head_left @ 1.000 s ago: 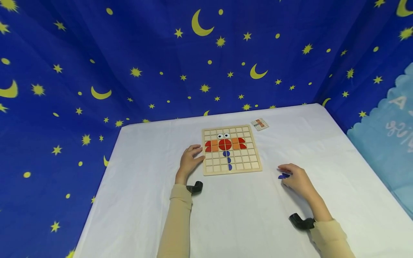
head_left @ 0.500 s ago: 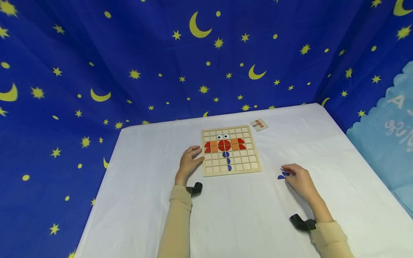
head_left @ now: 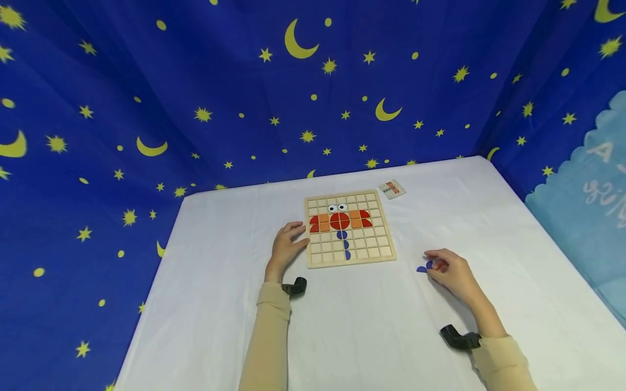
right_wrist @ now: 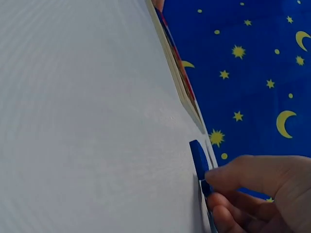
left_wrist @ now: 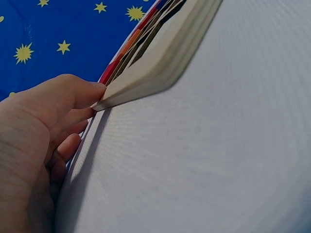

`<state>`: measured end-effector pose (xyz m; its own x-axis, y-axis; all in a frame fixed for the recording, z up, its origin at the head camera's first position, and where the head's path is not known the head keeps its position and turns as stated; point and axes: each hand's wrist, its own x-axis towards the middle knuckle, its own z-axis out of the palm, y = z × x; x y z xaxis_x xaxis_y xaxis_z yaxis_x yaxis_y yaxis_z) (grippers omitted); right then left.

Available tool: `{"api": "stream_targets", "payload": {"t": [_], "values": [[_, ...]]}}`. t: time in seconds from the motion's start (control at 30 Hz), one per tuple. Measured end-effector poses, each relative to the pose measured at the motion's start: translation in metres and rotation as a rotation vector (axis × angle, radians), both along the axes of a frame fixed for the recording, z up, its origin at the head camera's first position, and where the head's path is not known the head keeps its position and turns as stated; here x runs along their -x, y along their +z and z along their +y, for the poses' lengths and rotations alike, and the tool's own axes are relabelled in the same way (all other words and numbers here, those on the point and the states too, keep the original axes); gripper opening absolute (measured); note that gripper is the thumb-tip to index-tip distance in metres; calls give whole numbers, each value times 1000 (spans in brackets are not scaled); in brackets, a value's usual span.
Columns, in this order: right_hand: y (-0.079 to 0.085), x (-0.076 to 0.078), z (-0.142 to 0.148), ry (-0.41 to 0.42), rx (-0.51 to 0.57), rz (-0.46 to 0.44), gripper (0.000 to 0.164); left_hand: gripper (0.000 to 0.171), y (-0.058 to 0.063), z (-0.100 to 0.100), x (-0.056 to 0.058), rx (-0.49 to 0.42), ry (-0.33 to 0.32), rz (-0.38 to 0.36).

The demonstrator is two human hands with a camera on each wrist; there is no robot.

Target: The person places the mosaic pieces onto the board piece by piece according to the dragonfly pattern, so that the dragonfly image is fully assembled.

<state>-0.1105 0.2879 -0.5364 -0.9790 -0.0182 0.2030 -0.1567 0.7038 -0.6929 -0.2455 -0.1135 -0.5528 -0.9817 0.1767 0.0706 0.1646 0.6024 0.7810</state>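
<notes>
A square wooden grid board (head_left: 367, 243) lies on the table, bearing red, orange and blue pieces and two eye pieces. My left hand (head_left: 286, 247) is at its left edge, the thumb touching the frame in the left wrist view and the other fingers loosely bent. To the right of the board, my right hand (head_left: 452, 273) holds a blue half-circle piece (head_left: 429, 265) at its fingertips, partly hidden. A second blue half-circle piece (head_left: 421, 269) is just left of it; in the right wrist view a blue piece (right_wrist: 198, 159) extends beyond the thumb.
A small pattern card (head_left: 393, 189) lies behind the board's far right corner. The table has a white cloth (head_left: 362, 320). A blue curtain (head_left: 235, 81) with yellow stars and moons stands behind it. Each wrist wears a black camera mount (head_left: 295, 287).
The two blue half-circle pieces at my right hand have shifted a little left, and the upper one shows more of its face. My left hand has stayed at the board's edge.
</notes>
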Motion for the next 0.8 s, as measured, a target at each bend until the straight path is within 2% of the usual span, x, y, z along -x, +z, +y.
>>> {"api": "stream_targets", "payload": {"t": [0.13,0.57,0.8], "values": [[2,-2,4,37,17,-59,41,44,-1,0,-1,-7,3,-9],[-3,-1,6,46,42,-11,39,44,0,-1,-2,-4,-13,30],[-1,-1,6,26,25,-31,40,44,1,-1,-3,-2,-11,19]]}}
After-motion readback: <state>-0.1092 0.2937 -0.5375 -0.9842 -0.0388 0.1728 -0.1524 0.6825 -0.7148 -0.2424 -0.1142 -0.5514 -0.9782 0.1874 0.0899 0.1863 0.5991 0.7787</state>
